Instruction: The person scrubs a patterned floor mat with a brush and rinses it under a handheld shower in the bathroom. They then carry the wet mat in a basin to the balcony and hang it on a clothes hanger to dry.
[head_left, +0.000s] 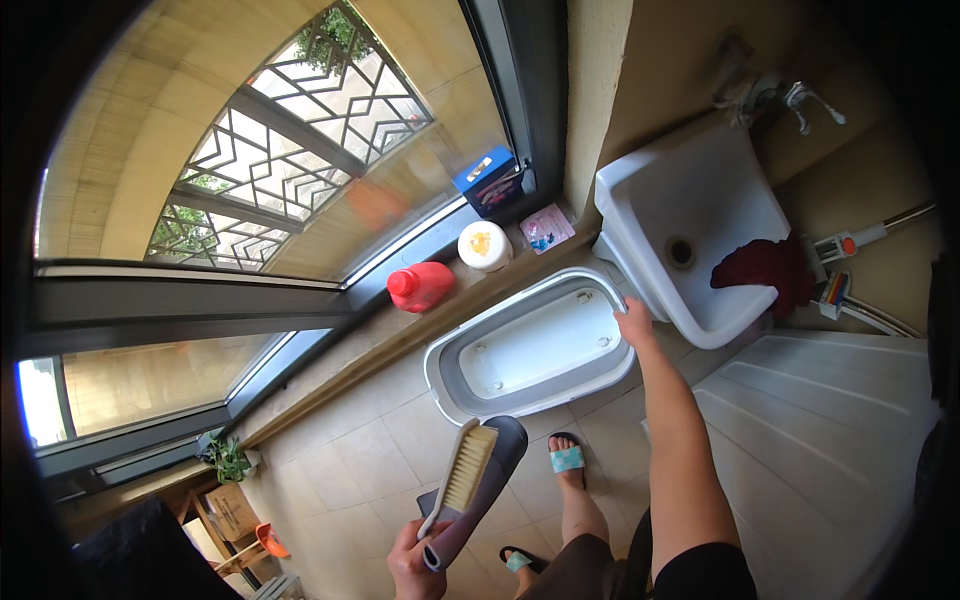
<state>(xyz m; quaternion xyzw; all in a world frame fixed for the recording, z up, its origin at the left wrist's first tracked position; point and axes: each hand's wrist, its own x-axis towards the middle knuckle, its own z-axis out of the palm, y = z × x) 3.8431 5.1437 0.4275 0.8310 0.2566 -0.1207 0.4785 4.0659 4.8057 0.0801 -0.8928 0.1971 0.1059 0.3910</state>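
In my left hand (417, 561) are a scrubbing brush (466, 466) with pale bristles and a grey-purple item (491, 471) that looks like a shoe or slipper. The brush lies along the item, bristles facing it. My right hand (636, 322) grips the right-hand rim of a white and grey plastic basin (457, 360). The inside of the basin shows a white bottom with several small fittings. Just beyond that hand is a white sink (637, 217), with a dark red cloth (772, 274) draped over its edge.
A red bottle (424, 286), a white-lidded jar (485, 246), a pink packet (547, 228) and a blue box (489, 180) stand on the window ledge. A tap (780, 97) juts above the sink. At right is a translucent ribbed panel (817, 405). My slippered feet are on the tiled floor (375, 450).
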